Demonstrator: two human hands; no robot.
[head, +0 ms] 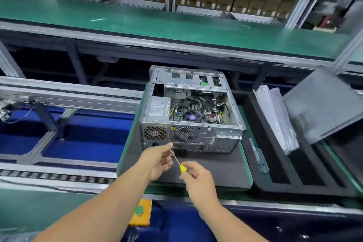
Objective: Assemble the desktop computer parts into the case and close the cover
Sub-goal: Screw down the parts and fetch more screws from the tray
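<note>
1. Computer case (193,112) lies on its side on a dark mat (216,171) on the desk, open face up. Power supply (159,108) sits at the left inside, motherboard (193,117) with cables to its right. No cover fitted.
2. Cover panel (324,108), grey, leans tilted at the far right, well apart from the case. Pale plastic bags (275,118) stand between it and the case.
3. Right hand (198,180) grips the yellow handle of a screwdriver (179,164), fingers curled round it.
4. Left hand (159,161) pinches the metal shaft near its tip, thumb and forefinger closed on it; whether a screw sits there is too small to tell.
5. Key relation: the screwdriver's long axis runs from the right hand up and left, tip aimed at the case's rear panel just beyond the left hand, below the round fan grille (184,134). The left hand is the nearer one to the case, close to touching the panel's lower edge.
6. Judgement: a rear-panel screw step looks to be in hand; the cover is not yet on.
7. Risk: motion blur suggests the tip is unsteady; it could slip off a small screw.
</note>
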